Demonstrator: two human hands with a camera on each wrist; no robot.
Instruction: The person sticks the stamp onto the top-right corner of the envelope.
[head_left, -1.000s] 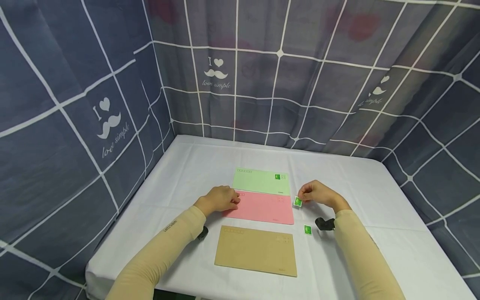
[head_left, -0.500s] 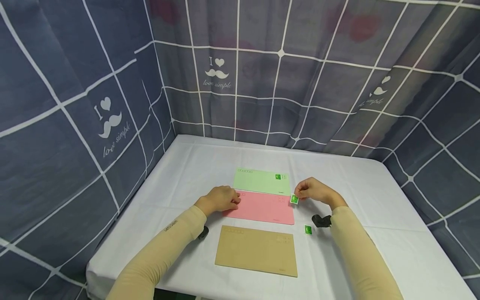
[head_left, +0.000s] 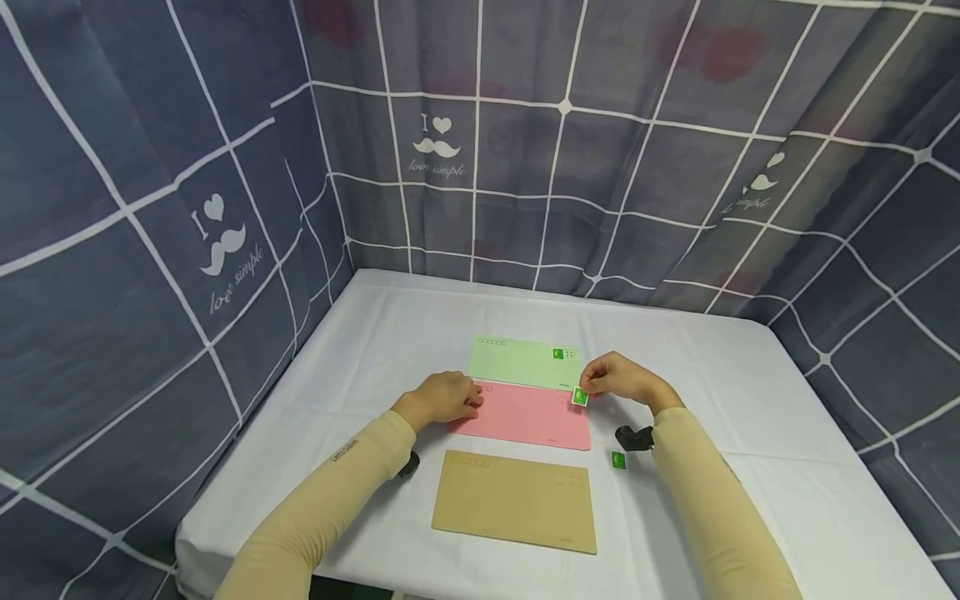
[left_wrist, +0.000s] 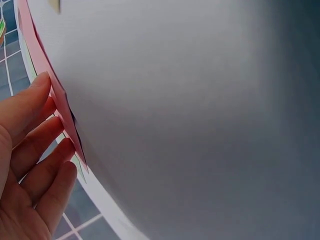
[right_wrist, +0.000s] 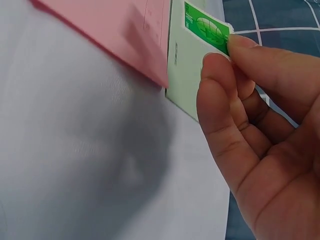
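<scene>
My right hand [head_left: 624, 382] pinches a green postage stamp [head_left: 580, 397] with a white border between thumb and index finger. In the right wrist view the stamp [right_wrist: 206, 26] shows upright against the light green envelope [right_wrist: 184, 75], off the thumb's tip. From the head view it overlaps the upper right corner of the pink envelope [head_left: 525, 419]. My left hand [head_left: 444, 397] rests its loosely bent fingers on that envelope's left end. The left wrist view has these fingertips [left_wrist: 67, 145] along the pink edge. The pink envelope's own stamp corner is printed with small boxes.
Behind the pink envelope lies the green envelope [head_left: 513, 364], bearing a stamp [head_left: 558, 354] at its upper right. A brown envelope [head_left: 514, 502] lies nearer me. One loose stamp [head_left: 618, 460] sits to its upper right on the white tablecloth [head_left: 712, 358]. Checked curtains [head_left: 517, 150] surround the table.
My right hand has moved left with the stamp, from beside the pink envelope to over its upper right corner. The left hand has stayed on the envelope's left end.
</scene>
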